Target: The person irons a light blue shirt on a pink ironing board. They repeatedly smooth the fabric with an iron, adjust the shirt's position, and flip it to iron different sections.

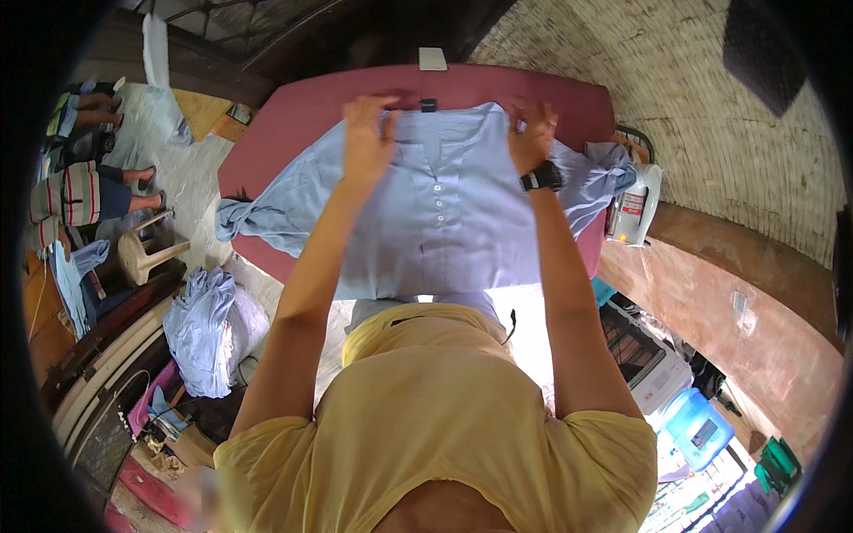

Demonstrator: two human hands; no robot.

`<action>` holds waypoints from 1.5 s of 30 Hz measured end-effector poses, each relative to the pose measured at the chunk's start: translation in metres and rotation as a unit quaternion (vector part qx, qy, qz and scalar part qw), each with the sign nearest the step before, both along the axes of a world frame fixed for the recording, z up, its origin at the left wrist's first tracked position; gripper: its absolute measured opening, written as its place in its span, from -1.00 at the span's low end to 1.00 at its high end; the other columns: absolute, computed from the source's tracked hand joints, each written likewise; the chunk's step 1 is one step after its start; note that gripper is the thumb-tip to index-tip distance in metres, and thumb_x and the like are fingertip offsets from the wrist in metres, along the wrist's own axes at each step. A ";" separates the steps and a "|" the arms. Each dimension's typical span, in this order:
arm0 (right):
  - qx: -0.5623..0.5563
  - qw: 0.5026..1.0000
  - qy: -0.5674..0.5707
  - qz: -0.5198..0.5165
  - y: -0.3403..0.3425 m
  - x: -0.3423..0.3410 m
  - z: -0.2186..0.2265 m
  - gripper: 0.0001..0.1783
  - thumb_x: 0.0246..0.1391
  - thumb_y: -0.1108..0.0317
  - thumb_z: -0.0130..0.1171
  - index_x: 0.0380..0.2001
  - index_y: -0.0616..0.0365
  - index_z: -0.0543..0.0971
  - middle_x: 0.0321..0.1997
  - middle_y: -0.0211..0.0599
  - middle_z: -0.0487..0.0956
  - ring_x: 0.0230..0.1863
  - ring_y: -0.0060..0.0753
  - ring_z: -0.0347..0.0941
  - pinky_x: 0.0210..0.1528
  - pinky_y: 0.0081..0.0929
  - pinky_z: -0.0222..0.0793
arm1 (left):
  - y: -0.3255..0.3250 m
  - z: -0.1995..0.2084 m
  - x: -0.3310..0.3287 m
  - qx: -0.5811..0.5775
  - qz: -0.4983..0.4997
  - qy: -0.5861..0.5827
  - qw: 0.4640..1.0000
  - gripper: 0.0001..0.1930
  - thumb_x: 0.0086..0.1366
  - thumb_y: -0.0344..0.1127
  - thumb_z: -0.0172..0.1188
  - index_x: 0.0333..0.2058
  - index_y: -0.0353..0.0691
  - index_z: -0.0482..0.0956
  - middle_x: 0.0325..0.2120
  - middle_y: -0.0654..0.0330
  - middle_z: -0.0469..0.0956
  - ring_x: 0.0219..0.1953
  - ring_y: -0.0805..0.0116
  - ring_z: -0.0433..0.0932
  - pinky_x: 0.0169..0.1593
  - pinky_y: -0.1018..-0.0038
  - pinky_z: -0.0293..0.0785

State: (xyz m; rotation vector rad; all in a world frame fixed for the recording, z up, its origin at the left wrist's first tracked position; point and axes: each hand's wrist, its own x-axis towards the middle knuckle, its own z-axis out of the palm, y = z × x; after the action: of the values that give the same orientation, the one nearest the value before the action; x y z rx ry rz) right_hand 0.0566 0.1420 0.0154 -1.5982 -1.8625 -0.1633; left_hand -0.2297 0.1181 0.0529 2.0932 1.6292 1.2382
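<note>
A light blue buttoned blouse (pixel 400 222) lies spread front up over a padded maroon ironing table (pixel 267 151), its neckline at the far side. A dark label (pixel 428 105) shows at the neck, with white buttons below it. At the left shoulder, my left hand (pixel 367 138) has its fingers curled on the fabric, slightly blurred. My right hand (pixel 531 138), with a dark watch on the wrist, pinches the right shoulder. Both sleeves spread outward, their ends bunched near the table's sides. The fabric under my fingers is partly hidden.
Beside the table's right edge stands a white iron-like appliance (pixel 635 206). A small pale block (pixel 433 59) sits at the far edge. A pile of blue garments (pixel 203 329) and a plastic stool (pixel 147 249) are at left, with people beyond. A blue water jug (pixel 697 428) is lower right.
</note>
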 end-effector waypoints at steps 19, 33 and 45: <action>-0.148 0.976 0.076 -0.141 -0.026 0.058 -0.015 -0.79 -0.11 0.21 0.34 -0.39 -0.09 0.53 -0.23 -0.42 0.54 -0.06 -0.07 0.35 -0.03 0.02 0.22 | 0.029 -0.062 0.173 -0.015 0.015 -0.062 0.998 -0.83 0.08 -0.41 0.30 -0.31 -0.03 0.67 -0.39 0.29 0.57 -0.24 0.19 0.43 -0.11 0.29 0.29; -0.076 0.997 0.023 0.017 -0.024 0.034 -0.004 -0.72 -0.14 0.56 0.19 -0.33 -0.08 0.57 -0.21 -0.33 0.47 -0.12 -0.09 0.36 -0.03 -0.10 0.23 | 0.023 -0.055 0.178 -0.003 -0.021 0.139 0.990 -0.70 0.06 -0.45 0.21 -0.16 -0.10 0.57 -0.20 0.20 0.47 -0.16 0.12 0.40 -0.13 0.23 0.31; -0.017 0.998 0.051 -0.013 -0.019 0.083 -0.001 -0.69 -0.07 0.45 0.21 -0.17 -0.05 0.58 -0.12 -0.18 0.52 -0.05 -0.03 0.42 0.10 -0.10 0.26 | 0.001 -0.060 0.159 0.007 -0.095 0.135 0.986 -0.64 0.27 -0.34 0.10 0.05 -0.19 0.48 0.04 0.20 0.44 0.13 0.16 0.35 0.10 0.22 0.32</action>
State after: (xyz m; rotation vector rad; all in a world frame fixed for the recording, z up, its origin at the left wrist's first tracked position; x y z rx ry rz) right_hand 0.1398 0.1230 0.0144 -1.6247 -1.7755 -0.0611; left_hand -0.0704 0.1193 -0.0067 2.4469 1.4782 0.9419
